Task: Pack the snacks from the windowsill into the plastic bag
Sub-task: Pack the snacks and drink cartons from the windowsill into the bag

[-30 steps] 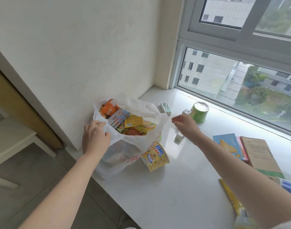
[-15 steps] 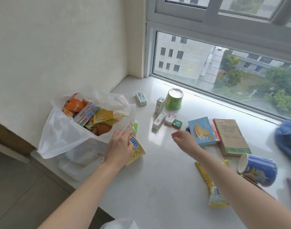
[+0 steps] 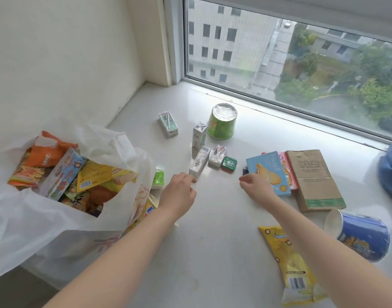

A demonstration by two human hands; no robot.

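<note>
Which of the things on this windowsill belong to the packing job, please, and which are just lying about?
Job: plastic bag, lying drink carton, green tub, biscuit box, yellow packet, left hand, right hand.

Lying about: blue cloth, lighter.

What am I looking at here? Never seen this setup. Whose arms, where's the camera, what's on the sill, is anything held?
There is no robot: a person works bare-handed, and one wide-angle camera on their head looks forward and down, so the arms enter from the bottom. The white plastic bag on the left of the windowsill is already stuffed with snack packets. On the sill are a green tub, several small drink cartons, a blue biscuit box, a brown cardboard box, a yellow packet and a blue cup lying on its side. The left hand reaches to the small white carton, its fingertip at the near end. The right hand hovers by the biscuit box. Neither holds anything.
</note>
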